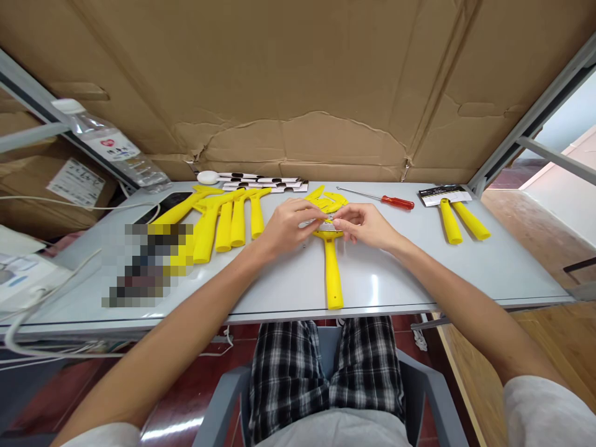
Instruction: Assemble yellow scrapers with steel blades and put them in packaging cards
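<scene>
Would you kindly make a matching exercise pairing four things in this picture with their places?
Things
1. Red-handled metal screwdriver
2. Clear plastic bottle with white cap
3. Yellow plastic handle with silvery plate
4. Pair of yellow plastic handles

Places
A. At the right end of the grey-white tabletop
B. At the left hand and right hand
C. Beyond the right hand, lying flat
D. At the far left corner

Pairs: 1-C, 2-D, 3-B, 4-A

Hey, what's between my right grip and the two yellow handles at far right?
The red screwdriver, on the table a little farther back than your right grip; head view.
</scene>
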`<state>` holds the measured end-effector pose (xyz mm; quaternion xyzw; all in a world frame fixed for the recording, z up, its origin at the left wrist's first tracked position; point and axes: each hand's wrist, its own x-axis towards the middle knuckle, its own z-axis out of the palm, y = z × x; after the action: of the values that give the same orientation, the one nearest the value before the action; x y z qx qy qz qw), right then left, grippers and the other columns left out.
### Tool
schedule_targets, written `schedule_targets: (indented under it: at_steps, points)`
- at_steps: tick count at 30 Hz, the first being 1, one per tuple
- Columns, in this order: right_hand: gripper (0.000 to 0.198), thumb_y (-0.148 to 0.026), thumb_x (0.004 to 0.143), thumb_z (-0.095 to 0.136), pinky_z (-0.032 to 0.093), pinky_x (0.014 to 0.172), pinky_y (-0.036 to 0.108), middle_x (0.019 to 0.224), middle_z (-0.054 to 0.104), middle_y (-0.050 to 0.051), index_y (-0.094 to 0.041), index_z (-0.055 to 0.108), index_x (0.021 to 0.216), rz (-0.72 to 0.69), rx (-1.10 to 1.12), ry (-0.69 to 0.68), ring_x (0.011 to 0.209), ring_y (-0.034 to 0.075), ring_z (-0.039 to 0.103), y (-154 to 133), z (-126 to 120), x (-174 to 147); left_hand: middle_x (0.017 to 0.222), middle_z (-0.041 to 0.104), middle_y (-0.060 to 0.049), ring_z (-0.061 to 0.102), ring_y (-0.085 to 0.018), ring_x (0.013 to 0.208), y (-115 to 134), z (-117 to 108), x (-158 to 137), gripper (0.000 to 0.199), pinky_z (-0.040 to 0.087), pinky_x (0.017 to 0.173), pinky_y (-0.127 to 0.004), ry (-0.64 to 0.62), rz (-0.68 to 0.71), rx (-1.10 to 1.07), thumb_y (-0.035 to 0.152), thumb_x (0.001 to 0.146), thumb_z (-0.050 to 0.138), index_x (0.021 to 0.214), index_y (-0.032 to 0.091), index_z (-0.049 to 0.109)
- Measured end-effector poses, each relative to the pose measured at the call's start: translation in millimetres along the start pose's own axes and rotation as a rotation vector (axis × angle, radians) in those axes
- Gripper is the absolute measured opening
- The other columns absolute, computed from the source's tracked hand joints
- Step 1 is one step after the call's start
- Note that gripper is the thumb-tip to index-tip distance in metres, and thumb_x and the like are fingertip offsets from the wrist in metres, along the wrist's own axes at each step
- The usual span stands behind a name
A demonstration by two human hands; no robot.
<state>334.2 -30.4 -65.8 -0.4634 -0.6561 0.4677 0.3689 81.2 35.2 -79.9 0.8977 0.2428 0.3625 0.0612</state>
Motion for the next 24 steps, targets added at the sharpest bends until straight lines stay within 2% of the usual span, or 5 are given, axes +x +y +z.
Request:
schedule_targets:
  at_steps: [4, 10, 14, 18, 24]
  points:
    - [0.069, -0.069, 0.071, 0.095, 0.056, 0.062, 0.024, 0.088, 0.075, 0.008, -0.012, 0.076, 0.105, 0.05, 0.1, 0.019, 0.071, 0.01, 0.067, -2.4, 1.6, 0.5, 0.108, 0.086, -0.009, 0.076, -0.026, 0.103, 3.1, 0.5, 0.8, 0.025, 0.059, 0.1, -0.048, -0.021, 0.009, 0.041, 0.041, 0.109, 0.066, 0.106, 0.029, 0.088]
    - [0.072, -0.064, 0.065, 0.101, 0.06, 0.067, 0.028, 0.089, 0.075, 0.008, -0.013, 0.077, 0.109, 0.057, 0.145, 0.065, 0.072, 0.01, 0.066, -0.3, -19.3, 2.3, 0.131, 0.084, -0.011, 0.076, -0.03, 0.124, -3.9, -14.6, 0.4, 0.027, 0.057, 0.115, -0.051, -0.075, -0.005, -0.032, 0.044, 0.104, 0.076, 0.123, 0.028, 0.087]
    - [0.071, -0.063, 0.067, 0.101, 0.061, 0.068, 0.028, 0.088, 0.075, 0.007, -0.013, 0.075, 0.11, 0.049, 0.154, 0.067, 0.075, 0.011, 0.068, 1.0, -26.8, 2.7, 0.118, 0.087, -0.011, 0.081, -0.027, 0.11, -12.7, -16.4, -1.7, 0.03, 0.062, 0.103, -0.043, -0.075, -0.015, -0.089, 0.046, 0.107, 0.072, 0.123, 0.025, 0.088]
    - [0.069, -0.059, 0.067, 0.102, 0.06, 0.065, 0.027, 0.09, 0.075, 0.007, -0.013, 0.074, 0.109, 0.052, 0.163, 0.068, 0.074, 0.011, 0.069, 3.0, -26.2, 4.6, 0.107, 0.088, -0.01, 0.08, -0.026, 0.098, -17.8, -15.2, -2.2, 0.035, 0.062, 0.096, -0.042, -0.061, -0.043, -0.084, 0.053, 0.105, 0.074, 0.119, 0.024, 0.089]
    - [0.068, -0.062, 0.071, 0.098, 0.059, 0.065, 0.027, 0.087, 0.074, 0.008, -0.01, 0.078, 0.111, 0.03, 0.032, 0.047, 0.07, 0.01, 0.066, 5.0, -28.5, 5.2, 0.095, 0.085, -0.008, 0.076, -0.023, 0.087, -25.4, -15.8, -2.5, 0.032, 0.06, 0.087, -0.038, -0.074, -0.072, -0.09, 0.053, 0.101, 0.081, 0.111, 0.023, 0.089]
